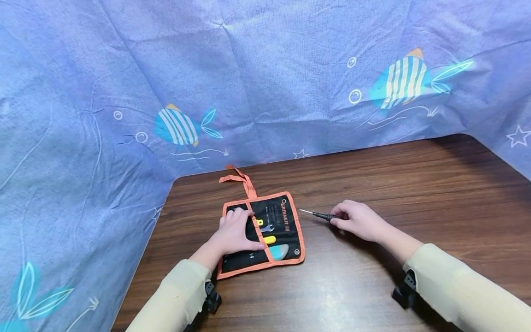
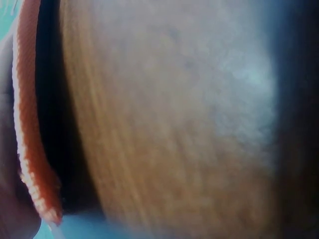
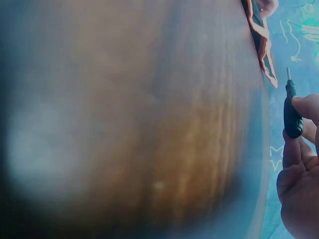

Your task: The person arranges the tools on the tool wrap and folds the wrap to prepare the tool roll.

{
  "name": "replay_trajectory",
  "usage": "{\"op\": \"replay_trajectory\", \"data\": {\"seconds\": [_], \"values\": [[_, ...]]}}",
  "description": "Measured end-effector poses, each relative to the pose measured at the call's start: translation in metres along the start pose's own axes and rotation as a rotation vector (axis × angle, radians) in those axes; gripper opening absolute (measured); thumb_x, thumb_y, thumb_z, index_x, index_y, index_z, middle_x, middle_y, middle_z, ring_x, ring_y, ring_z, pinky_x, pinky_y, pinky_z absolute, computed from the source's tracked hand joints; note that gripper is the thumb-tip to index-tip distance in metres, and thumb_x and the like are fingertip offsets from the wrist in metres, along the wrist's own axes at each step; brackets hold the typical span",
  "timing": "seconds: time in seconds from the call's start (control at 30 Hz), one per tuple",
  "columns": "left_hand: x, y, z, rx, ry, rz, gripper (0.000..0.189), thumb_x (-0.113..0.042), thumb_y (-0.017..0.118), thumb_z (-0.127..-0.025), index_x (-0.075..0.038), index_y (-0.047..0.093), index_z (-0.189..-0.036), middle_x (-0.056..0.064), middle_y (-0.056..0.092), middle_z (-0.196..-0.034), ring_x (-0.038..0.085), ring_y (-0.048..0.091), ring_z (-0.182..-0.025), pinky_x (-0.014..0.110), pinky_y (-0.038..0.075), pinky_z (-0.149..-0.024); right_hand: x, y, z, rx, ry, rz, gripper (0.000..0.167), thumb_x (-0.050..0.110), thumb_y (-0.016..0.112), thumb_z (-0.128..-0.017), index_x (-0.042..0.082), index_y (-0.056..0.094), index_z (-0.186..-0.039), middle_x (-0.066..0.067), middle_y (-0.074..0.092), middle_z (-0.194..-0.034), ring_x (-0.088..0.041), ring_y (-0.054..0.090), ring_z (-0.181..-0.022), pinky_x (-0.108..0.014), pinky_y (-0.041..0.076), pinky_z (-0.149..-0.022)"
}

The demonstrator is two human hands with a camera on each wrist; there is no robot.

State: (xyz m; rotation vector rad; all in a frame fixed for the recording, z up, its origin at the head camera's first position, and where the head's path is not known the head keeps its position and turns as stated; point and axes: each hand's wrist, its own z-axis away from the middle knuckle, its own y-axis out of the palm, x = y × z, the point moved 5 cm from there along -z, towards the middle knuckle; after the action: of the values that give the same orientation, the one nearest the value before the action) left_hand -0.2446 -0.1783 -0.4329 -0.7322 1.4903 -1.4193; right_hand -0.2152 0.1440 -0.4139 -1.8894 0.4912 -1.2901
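My right hand (image 1: 356, 220) pinches a small screwdriver (image 1: 327, 216) by its black handle, between thumb and fingers. Its thin metal shaft points left, the tip just off the right edge of a tool pouch (image 1: 295, 233). In the right wrist view the same screwdriver (image 3: 292, 114) shows clear of the tabletop. On the black, orange-trimmed pouch rests my left hand (image 1: 235, 233), thumb and fingers spread along the pocket edge. A wrench (image 1: 267, 228), a yellow handle (image 1: 269, 240) and a teal-and-grey tool (image 1: 279, 251) stick out of the pockets. The left hand covers part of the pouch.
Orange tie straps (image 1: 245, 182) trail from the far side of the pouch. The brown wooden table (image 1: 415, 184) ends at the back against a blue fish-print cloth (image 1: 282, 92), which also hangs along the left and right sides.
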Motion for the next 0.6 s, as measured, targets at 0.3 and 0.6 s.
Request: {"op": "replay_trajectory", "data": {"seconds": [0.3,0.6], "values": [[0.001,-0.001,0.000,0.002,-0.012,0.016,0.102,-0.085,0.058,-0.056,-0.019,0.046,-0.133,0.003,0.046,-0.120,0.022,0.038,-0.100,0.038,0.031,-0.076,0.008,0.008,-0.031,0.015,-0.074,0.060,0.005,0.018,0.069,-0.084,0.016,0.065,-0.087,0.007,0.053,-0.082,-0.009,0.050,-0.074,-0.033,0.042,-0.069],[0.001,0.001,-0.002,0.002,-0.011,0.028,0.104,-0.086,0.058,-0.055,-0.018,0.045,-0.133,0.003,0.045,-0.119,0.022,0.038,-0.100,0.040,0.032,-0.078,0.036,0.032,-0.069,0.072,-0.163,0.150,0.010,0.016,0.069,-0.083,0.012,0.067,-0.092,0.002,0.053,-0.084,-0.015,0.048,-0.077,-0.034,0.042,-0.071]]}}
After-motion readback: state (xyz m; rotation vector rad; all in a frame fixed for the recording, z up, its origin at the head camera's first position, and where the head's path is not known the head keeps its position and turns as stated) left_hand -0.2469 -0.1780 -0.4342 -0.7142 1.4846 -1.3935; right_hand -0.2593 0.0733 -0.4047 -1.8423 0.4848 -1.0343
